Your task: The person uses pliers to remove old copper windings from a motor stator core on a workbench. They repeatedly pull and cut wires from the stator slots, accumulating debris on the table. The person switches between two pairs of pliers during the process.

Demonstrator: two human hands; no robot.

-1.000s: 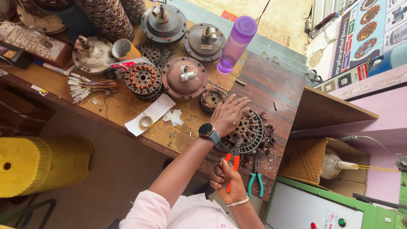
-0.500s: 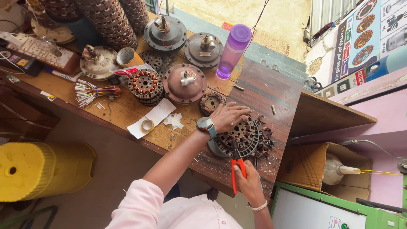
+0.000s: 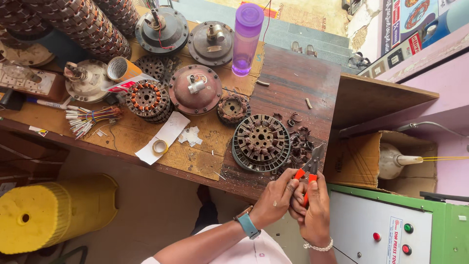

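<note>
While closed together on orange-handled metal cutters, both hands just beside round, ribbed stator on scuffed wooden bench

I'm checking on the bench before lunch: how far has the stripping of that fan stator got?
Cut copper scraps already lie beside the stator. Both hands, left and right, hold the orange-handled cutters at the table edge. Dark winding remains in the stator's slots.
</note>
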